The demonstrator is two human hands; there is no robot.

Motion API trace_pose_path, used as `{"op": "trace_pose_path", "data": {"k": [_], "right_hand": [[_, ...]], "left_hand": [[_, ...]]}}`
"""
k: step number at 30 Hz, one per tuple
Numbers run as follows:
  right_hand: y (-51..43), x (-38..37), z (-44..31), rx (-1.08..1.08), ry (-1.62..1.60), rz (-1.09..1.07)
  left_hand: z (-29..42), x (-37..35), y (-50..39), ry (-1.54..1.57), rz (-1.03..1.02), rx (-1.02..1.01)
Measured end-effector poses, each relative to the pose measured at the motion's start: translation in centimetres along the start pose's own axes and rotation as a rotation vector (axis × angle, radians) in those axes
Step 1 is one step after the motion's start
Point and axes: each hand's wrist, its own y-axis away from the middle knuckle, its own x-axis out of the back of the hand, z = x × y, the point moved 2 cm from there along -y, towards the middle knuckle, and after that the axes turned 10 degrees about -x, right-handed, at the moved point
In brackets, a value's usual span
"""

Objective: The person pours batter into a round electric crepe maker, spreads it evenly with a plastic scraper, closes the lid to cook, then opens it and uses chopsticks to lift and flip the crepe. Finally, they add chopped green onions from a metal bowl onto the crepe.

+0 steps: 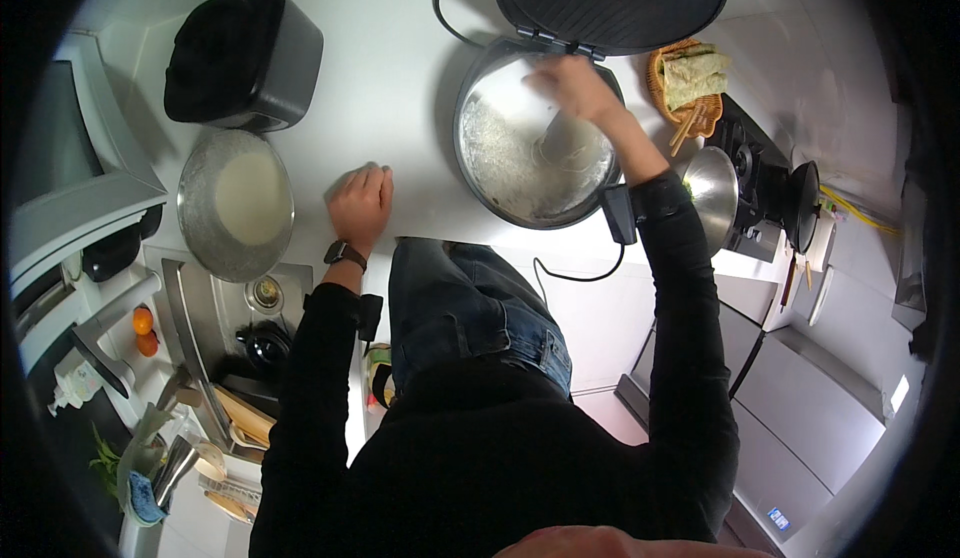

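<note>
An electric griddle (536, 217) stands on the white counter, its round black lid (611, 3) raised at the back. A thin, whitish, uneven layer (495, 145) covers much of its plate. My right hand (570, 85) is over the rear part of the plate, fingers blurred and bent; whether they hold something cannot be told. To the left of the griddle, my left hand (364, 198) rests on the counter with its fingers curled together, nothing visible in it. A large clear bowl (196, 217) with pale batter (253, 198) stands further left.
A black appliance (240, 55) stands behind the bowl, and a sink (225, 318) lies in front. Right of the griddle are a wicker basket (655, 82) with folded flatbreads (694, 78), wooden chopsticks (682, 132), a metal bowl (712, 198) and a stove (750, 160). The griddle's cord (581, 278) hangs over the front edge.
</note>
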Motion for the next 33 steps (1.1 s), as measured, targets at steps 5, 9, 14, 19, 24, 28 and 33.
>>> {"op": "trace_pose_path", "data": {"k": [5, 9, 14, 19, 24, 28, 33], "right_hand": [[4.1, 3.2, 3.6, -0.202, 0.025, 0.399], [8.2, 1.7, 1.6, -0.132, 0.336, 0.632], [5.8, -4.4, -2.8, -0.155, 0.690, 0.405], [6.0, -7.2, -6.8, 0.223, 0.718, 0.477], [9.6, -5.3, -6.6, 0.420, 0.681, 0.447], [6.6, -3.9, -4.5, 0.128, 0.738, 0.437], [6.7, -7.9, -7.3, 0.260, 0.704, 0.274]], "left_hand": [[-0.1, -0.3, 0.0, 0.011, -0.032, 0.013], [-0.3, -0.5, 0.2, 0.007, -0.032, 0.001], [-0.4, -0.7, 0.4, 0.018, -0.044, -0.003], [-0.5, -0.7, 0.5, 0.032, -0.050, -0.001], [-0.5, -0.6, 0.4, 0.058, 0.005, -0.022], [-0.5, -0.7, 0.4, 0.063, 0.013, -0.015], [-0.6, -0.8, 0.4, 0.044, 0.022, -0.034]]}}
